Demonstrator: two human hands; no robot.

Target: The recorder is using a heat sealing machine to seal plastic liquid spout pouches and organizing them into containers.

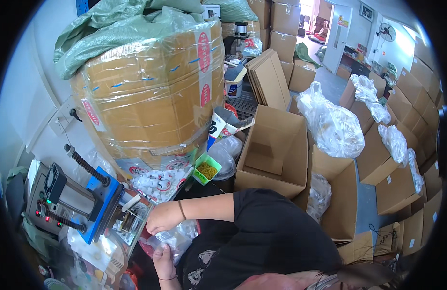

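Observation:
My right hand [160, 220] reaches in from the right, fingers closed on the top of a clear plastic bag [177, 239] of small white parts. My left hand [164, 258] comes up from below and grips the same bag from underneath. Both hands sit just right of a small blue press machine [95, 205] with black springs and a grey control box. A pile of small white plastic parts [158, 183] lies just above my right hand. My black shirt fills the lower middle of the view.
A big film-wrapped cardboard carton [151, 96] stands behind the press. A green tray of yellow rubber bands [206, 169] sits beside the white parts. An open brown box [276, 150] is to the right, with further cartons and clear bags of white parts [332, 128] beyond.

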